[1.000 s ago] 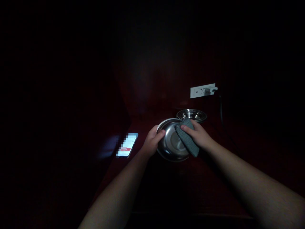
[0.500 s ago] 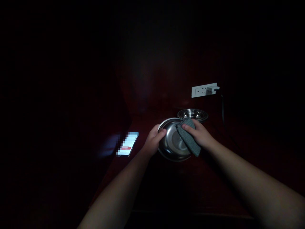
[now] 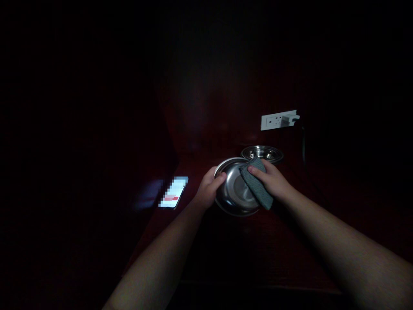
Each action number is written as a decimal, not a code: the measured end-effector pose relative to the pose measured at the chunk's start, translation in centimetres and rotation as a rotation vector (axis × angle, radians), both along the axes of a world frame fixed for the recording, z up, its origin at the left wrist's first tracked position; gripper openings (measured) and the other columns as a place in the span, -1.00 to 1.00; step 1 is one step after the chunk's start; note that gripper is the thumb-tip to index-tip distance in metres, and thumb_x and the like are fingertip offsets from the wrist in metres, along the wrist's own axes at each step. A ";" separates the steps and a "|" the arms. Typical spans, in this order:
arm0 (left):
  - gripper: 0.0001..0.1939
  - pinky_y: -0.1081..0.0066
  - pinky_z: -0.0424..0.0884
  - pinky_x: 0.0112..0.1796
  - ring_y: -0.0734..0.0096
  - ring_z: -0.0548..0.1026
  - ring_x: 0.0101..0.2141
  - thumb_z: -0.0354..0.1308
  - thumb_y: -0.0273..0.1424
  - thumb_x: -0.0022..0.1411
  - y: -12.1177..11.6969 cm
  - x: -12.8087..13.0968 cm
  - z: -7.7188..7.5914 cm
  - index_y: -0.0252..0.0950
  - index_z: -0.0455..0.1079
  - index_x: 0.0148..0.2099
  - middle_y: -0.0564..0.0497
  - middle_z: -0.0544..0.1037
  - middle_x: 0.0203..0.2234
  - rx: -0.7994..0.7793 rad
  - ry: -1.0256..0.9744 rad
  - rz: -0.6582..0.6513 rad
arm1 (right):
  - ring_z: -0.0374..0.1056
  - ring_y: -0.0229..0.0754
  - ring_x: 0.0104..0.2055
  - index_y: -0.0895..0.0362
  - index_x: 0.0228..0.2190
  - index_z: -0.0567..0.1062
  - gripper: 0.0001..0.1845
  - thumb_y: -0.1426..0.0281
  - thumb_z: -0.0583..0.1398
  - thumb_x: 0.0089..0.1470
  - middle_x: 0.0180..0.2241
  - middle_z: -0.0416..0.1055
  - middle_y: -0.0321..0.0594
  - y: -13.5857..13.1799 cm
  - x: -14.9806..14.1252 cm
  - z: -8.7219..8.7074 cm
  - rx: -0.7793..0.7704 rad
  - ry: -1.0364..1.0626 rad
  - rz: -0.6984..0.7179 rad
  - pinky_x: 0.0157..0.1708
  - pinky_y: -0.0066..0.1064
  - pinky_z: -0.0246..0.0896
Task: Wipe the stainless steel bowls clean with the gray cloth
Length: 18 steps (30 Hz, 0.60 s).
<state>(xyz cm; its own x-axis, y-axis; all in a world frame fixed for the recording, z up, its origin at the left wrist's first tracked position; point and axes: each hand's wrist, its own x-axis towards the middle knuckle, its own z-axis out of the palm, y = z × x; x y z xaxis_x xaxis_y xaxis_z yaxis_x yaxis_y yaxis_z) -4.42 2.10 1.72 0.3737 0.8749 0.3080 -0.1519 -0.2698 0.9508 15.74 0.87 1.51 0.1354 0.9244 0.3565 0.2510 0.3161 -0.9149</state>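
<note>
A shiny steel bowl (image 3: 234, 189) is held tilted, its hollow side facing me. My left hand (image 3: 208, 189) grips its left rim, thumb over the edge on the inside and fingers hidden behind. At the right rim, my right hand (image 3: 272, 178) is closed on a grey-green cloth (image 3: 258, 185), thumb on top. The cloth is folded over the bowl's right edge and covers part of the inside. Whether the right fingers also touch the bowl behind the cloth is hidden.
Behind the bowl another steel dish (image 3: 263, 153) rests on the dark red table (image 3: 290, 258). A lit phone (image 3: 174, 192) lies at the left edge. On the back wall is a white socket panel (image 3: 272, 121) with a plug (image 3: 292, 119) and hanging cord (image 3: 303, 146). The surroundings are very dark.
Both hands keep their hold on the bowl and cloth. Only a slight shift of the whole view shows.
</note>
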 end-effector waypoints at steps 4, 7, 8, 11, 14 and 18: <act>-0.63 0.33 0.29 -0.17 0.29 0.41 -0.23 0.10 -0.19 0.10 0.0 0.1 -0.1 -0.32 0.34 -0.10 -0.06 0.47 -0.20 -0.005 -0.011 -0.001 | 0.34 -0.12 -0.31 0.14 -0.30 0.39 -0.56 0.08 0.22 -0.13 -0.35 0.42 -0.20 0.0 0.1 0.0 0.001 -0.003 0.008 -0.30 -0.29 0.23; -0.62 0.31 0.28 -0.15 0.28 0.41 -0.21 0.12 -0.20 0.08 0.0 0.2 -0.1 -0.31 0.33 -0.10 -0.06 0.47 -0.20 0.003 -0.044 0.029 | 0.34 -0.13 -0.32 0.14 -0.32 0.40 -0.58 0.08 0.23 -0.14 -0.37 0.42 -0.21 0.0 0.0 0.0 0.009 0.001 -0.002 -0.31 -0.30 0.23; -0.62 0.31 0.28 -0.14 0.28 0.41 -0.20 0.13 -0.21 0.08 0.0 0.3 -0.1 -0.31 0.32 -0.09 -0.06 0.46 -0.19 0.008 -0.059 0.046 | 0.33 -0.14 -0.33 0.14 -0.32 0.40 -0.58 0.09 0.23 -0.14 -0.38 0.41 -0.22 0.0 0.0 0.0 0.018 0.004 -0.007 -0.32 -0.30 0.23; -0.59 0.29 0.28 -0.12 0.25 0.40 -0.16 0.16 -0.22 0.05 0.0 0.5 -0.2 -0.30 0.30 -0.07 -0.08 0.45 -0.17 0.032 -0.101 0.103 | 0.32 -0.15 -0.35 0.14 -0.32 0.40 -0.56 0.08 0.25 -0.17 -0.40 0.40 -0.24 -0.1 -0.2 0.0 0.044 0.012 -0.020 -0.34 -0.31 0.22; -0.56 0.30 0.29 -0.14 0.27 0.41 -0.17 0.18 -0.22 0.03 0.1 0.7 -0.3 -0.27 0.28 -0.04 -0.07 0.45 -0.17 0.029 -0.164 0.126 | 0.33 -0.15 -0.36 0.15 -0.33 0.41 -0.55 0.08 0.27 -0.20 -0.40 0.41 -0.23 -0.2 -0.4 0.1 0.047 0.036 -0.044 -0.35 -0.32 0.22; -0.51 0.32 0.32 -0.22 0.36 0.44 -0.29 0.17 -0.23 0.03 0.7 0.9 -0.6 -0.22 0.22 0.01 -0.01 0.46 -0.30 -0.092 -0.380 0.167 | 0.33 -0.14 -0.38 0.16 -0.35 0.43 -0.53 0.06 0.28 -0.23 -0.41 0.42 -0.22 -0.2 -0.3 0.2 0.066 0.099 -0.170 -0.38 -0.32 0.22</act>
<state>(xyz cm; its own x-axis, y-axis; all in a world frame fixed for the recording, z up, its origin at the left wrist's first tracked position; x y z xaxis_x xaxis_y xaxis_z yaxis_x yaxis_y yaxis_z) -3.51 2.79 1.07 0.0997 0.9441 0.3142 -0.4580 -0.2368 0.8569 15.39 0.63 1.75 0.3251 0.8604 0.3924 0.2153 0.3367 -0.9166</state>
